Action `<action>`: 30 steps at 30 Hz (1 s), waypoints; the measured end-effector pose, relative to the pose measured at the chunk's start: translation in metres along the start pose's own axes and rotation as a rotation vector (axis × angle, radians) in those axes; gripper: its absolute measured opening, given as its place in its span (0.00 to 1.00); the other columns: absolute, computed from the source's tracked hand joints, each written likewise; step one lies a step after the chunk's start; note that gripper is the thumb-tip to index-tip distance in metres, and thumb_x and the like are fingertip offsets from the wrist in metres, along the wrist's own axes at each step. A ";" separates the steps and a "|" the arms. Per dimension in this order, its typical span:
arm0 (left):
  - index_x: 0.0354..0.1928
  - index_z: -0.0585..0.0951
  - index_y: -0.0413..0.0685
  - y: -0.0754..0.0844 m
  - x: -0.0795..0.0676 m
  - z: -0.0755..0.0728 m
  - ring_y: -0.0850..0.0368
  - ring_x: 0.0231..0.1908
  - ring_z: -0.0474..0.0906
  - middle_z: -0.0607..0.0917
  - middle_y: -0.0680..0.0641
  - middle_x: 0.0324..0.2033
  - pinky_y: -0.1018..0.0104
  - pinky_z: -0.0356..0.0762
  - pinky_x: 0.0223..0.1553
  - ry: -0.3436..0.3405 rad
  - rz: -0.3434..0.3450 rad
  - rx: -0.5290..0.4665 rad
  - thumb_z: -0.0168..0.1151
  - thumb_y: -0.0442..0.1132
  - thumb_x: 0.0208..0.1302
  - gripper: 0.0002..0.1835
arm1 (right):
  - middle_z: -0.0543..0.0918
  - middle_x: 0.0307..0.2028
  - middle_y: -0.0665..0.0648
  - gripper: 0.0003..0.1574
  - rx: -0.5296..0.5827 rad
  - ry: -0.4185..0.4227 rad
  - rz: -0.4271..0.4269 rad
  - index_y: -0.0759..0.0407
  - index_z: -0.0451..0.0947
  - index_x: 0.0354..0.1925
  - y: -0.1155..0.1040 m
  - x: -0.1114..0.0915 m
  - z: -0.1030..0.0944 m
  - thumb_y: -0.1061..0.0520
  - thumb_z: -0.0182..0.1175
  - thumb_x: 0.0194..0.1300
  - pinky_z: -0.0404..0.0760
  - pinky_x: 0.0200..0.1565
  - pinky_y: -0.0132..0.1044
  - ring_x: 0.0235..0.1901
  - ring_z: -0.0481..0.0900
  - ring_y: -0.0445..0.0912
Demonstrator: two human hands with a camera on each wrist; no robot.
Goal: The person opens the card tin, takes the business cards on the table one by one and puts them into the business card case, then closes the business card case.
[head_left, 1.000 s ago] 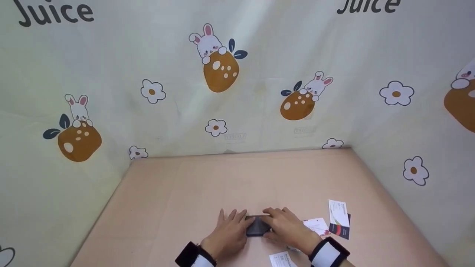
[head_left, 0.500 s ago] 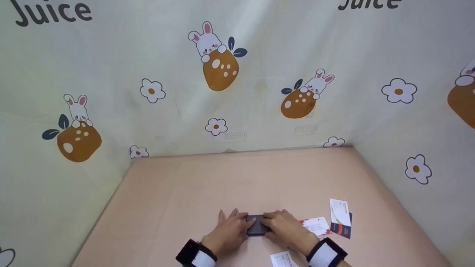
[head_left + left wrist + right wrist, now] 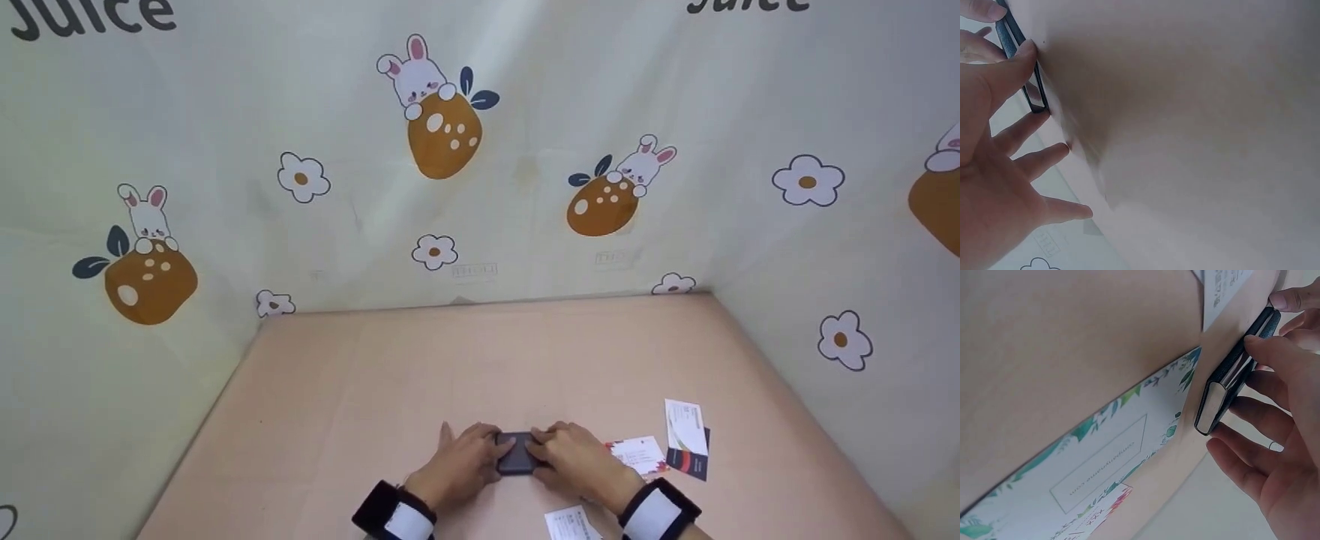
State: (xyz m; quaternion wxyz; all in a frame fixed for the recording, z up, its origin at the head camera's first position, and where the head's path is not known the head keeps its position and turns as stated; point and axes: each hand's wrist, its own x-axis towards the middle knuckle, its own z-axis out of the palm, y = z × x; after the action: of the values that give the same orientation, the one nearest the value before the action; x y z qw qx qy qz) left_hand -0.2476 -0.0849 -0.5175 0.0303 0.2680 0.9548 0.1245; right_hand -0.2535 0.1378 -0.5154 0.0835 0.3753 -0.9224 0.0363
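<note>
Pinkish-tan tabletop: I log the flat, matte tabletop (image 3: pixel 375 390) as the bearing surface, running back to the pale printed backdrop (image 3: pixel 525 262).
Left hand: I find the left hand (image 3: pixel 459 466) at the left end of the case, thumb on its near side, a finger behind it, the outer fingers spread; a light pinch, nearly closed to the case's thickness.
Black case: The small, flat, rectangular black case (image 3: pixel 517 462) sits between both hands, low and centre on the tabletop. My right wrist view shows a pale end and a slit along its edge; contents I cannot tell.
Plain white card: A white printed paper card (image 3: pixel 570 523) lies loose nearer the wearer.
Right hand: The right hand (image 3: pixel 579 459) mirrors the left, pinching the case's right end between thumb and fingers.
Leaf-bordered card: A white card with green leaves (image 3: pixel 1112 444) lies beside the right hand.
Red-flowered card: A white card with red edging (image 3: pixel 637 454) lies flat beyond it.
Far-right pair: A white card with a green swoosh (image 3: pixel 684 427) overlaps a dark card with a red mark (image 3: pixel 697 469).
Progress: I judge the case gripped and nearly closed; release remains outstanding, and these cards lie outside it.
</note>
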 end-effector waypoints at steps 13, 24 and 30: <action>0.64 0.78 0.63 0.000 0.002 -0.003 0.47 0.67 0.73 0.79 0.46 0.63 0.18 0.57 0.63 -0.015 -0.022 -0.040 0.67 0.42 0.63 0.26 | 0.87 0.53 0.61 0.23 -0.049 -0.001 -0.025 0.55 0.85 0.53 0.001 0.001 -0.001 0.49 0.68 0.62 0.86 0.52 0.44 0.47 0.87 0.53; 0.65 0.78 0.55 0.005 0.009 -0.003 0.45 0.64 0.76 0.81 0.45 0.61 0.16 0.54 0.63 -0.007 -0.061 -0.085 0.68 0.40 0.62 0.27 | 0.89 0.48 0.58 0.22 -0.245 0.058 -0.102 0.55 0.87 0.49 -0.001 0.002 0.003 0.46 0.67 0.60 0.86 0.41 0.38 0.40 0.88 0.49; 0.64 0.78 0.45 0.004 0.011 -0.004 0.43 0.63 0.77 0.82 0.44 0.59 0.16 0.52 0.64 0.001 -0.098 -0.171 0.72 0.34 0.56 0.31 | 0.89 0.45 0.54 0.22 -0.377 0.117 -0.165 0.55 0.87 0.48 -0.002 0.001 0.007 0.45 0.66 0.60 0.81 0.32 0.32 0.36 0.85 0.45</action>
State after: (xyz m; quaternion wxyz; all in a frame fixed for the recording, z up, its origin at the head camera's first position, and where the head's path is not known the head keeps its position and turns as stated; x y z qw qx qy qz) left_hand -0.2551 -0.0769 -0.5122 0.0585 0.2176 0.9526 0.2043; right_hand -0.2538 0.1349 -0.5218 0.2083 0.4244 -0.8727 -0.1222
